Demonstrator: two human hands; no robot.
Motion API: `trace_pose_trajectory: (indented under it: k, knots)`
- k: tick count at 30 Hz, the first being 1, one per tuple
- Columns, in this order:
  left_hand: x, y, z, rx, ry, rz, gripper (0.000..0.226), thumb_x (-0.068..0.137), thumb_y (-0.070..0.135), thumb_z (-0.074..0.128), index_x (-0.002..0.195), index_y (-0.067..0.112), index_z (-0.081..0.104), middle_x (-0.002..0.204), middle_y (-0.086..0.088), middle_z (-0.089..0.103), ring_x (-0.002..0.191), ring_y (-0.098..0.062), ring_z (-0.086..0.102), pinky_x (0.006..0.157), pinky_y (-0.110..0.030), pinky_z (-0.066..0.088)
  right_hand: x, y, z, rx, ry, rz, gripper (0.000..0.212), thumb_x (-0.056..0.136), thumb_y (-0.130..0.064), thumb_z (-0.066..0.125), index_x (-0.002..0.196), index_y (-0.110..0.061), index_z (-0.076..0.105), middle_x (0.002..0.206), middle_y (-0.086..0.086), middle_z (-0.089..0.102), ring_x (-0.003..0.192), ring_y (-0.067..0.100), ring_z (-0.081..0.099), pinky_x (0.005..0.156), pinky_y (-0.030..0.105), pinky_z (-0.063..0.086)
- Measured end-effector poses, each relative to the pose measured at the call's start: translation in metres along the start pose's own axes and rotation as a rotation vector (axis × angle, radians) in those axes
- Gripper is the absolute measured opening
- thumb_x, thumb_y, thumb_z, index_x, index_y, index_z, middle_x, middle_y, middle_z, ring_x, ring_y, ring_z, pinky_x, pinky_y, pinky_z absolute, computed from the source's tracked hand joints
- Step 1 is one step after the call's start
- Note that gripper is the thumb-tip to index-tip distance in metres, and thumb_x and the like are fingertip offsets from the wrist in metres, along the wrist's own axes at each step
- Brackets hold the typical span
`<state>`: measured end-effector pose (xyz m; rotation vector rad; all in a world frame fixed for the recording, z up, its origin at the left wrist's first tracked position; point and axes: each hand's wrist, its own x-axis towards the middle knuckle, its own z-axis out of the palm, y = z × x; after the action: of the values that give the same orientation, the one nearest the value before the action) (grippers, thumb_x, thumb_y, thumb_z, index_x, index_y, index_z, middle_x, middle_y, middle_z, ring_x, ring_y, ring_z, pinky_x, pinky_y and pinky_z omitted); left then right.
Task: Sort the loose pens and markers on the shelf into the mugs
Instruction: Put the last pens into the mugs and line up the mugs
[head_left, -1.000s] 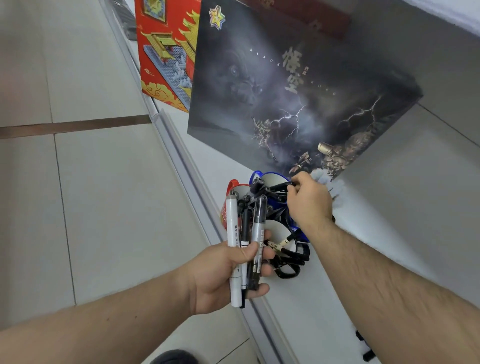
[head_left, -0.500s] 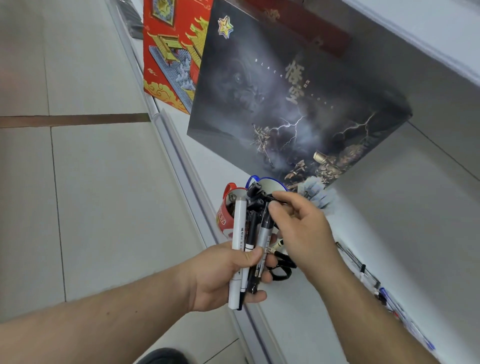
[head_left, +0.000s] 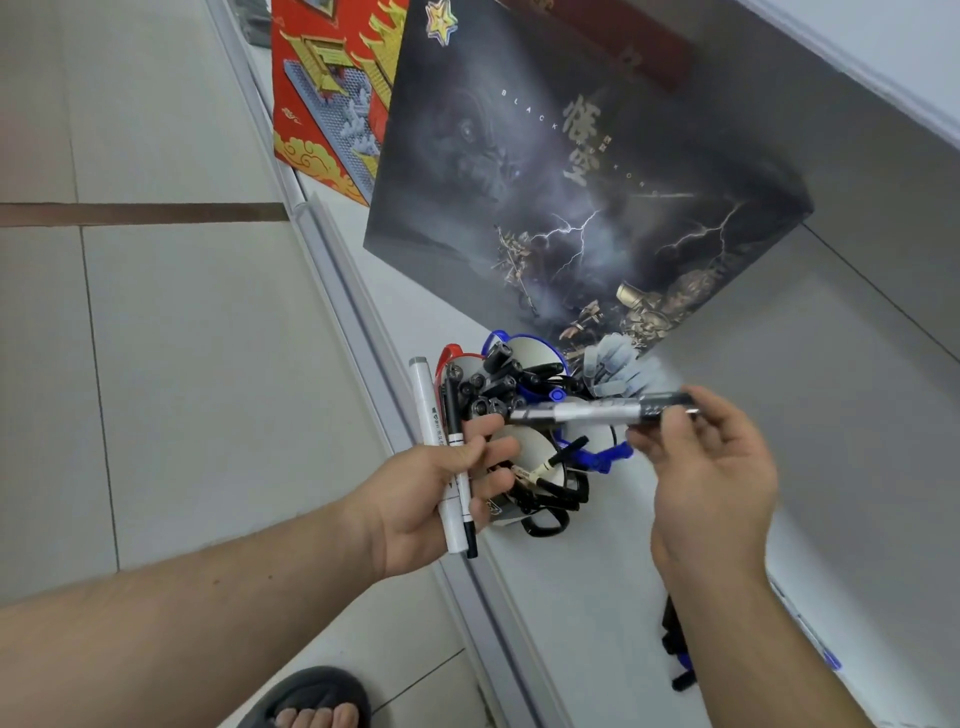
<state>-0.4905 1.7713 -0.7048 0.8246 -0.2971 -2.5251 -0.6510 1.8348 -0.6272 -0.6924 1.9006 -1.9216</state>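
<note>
Nearest us, a foot in a dark slipper (head_left: 311, 699) stands on the tiled floor (head_left: 156, 338). Our left hand (head_left: 431, 499) curls its fingers (head_left: 480, 434) around a white marker (head_left: 434, 452) and a thin black pen (head_left: 460, 457), both held upright. Our right hand (head_left: 711, 478) pinches a silver-and-black marker (head_left: 602, 410) near its dark end, holding it level above the mugs. Loose pens (head_left: 680, 654) lie on the shelf (head_left: 597, 597) just beside our right forearm. Past our hands, a black-handled mug (head_left: 540, 467), a blue mug (head_left: 535, 358) and a red mug (head_left: 457, 364) stand clustered near the shelf's front edge, crammed with dark pens. Behind them lean a dark poster box (head_left: 571, 171) and a red box (head_left: 332, 88).
</note>
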Motion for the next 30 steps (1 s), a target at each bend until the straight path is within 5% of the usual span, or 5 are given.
trace_pose_trajectory:
  k: [6,17,23,27,30]
  knots:
    - [0.004,-0.001,-0.013,0.031,0.018,0.046,0.031,0.095,0.006,0.053,0.119,0.018,0.067,0.077,0.002,0.066,0.053,-0.011,0.048,0.048,-0.022,0.042,0.023,0.016,0.049,-0.26,-0.026,-0.258,0.025,0.092,-0.006,0.059,0.106,-0.027,0.058,0.094,-0.01,0.066,0.082,0.014,0.072,0.083,0.031,0.057]
    - [0.002,-0.003,-0.019,0.118,0.023,0.05,0.024,0.094,0.01,0.055,0.107,0.02,0.072,0.07,0.003,0.055,0.046,-0.008,0.035,0.05,-0.022,0.033,0.042,0.078,0.099,-0.956,-0.448,-0.409,0.019,0.091,-0.014,0.06,0.109,-0.017,0.066,0.102,0.003,0.065,0.093,0.026,0.058,0.079,0.035,0.046]
    - [-0.001,-0.003,-0.016,0.108,-0.063,0.023,0.031,0.079,0.014,0.064,0.109,0.016,0.072,0.071,-0.001,0.053,0.049,-0.01,0.037,0.05,-0.023,0.036,0.043,0.083,0.099,-1.206,-0.496,-0.384,0.031,0.096,-0.023,0.051,0.12,-0.028,0.07,0.116,0.006,0.055,0.115,0.028,0.044,0.103,0.037,0.033]
    - [-0.003,-0.002,-0.013,0.096,-0.119,-0.023,0.038,0.081,0.015,0.061,0.118,0.012,0.068,0.072,-0.002,0.054,0.053,-0.012,0.043,0.056,-0.024,0.039,0.032,0.056,0.089,-0.935,-0.463,-0.21,0.037,0.096,-0.02,0.049,0.127,-0.035,0.064,0.112,-0.002,0.053,0.102,0.016,0.053,0.095,0.03,0.042]
    - [-0.002,-0.003,-0.012,0.103,-0.162,-0.061,0.041,0.078,0.005,0.067,0.119,0.008,0.067,0.076,-0.003,0.058,0.057,-0.013,0.049,0.063,-0.026,0.036,0.009,0.025,0.071,-0.569,-0.514,0.025,0.025,0.096,-0.016,0.051,0.103,-0.03,0.071,0.073,-0.018,0.062,0.074,0.003,0.057,0.069,0.019,0.045]
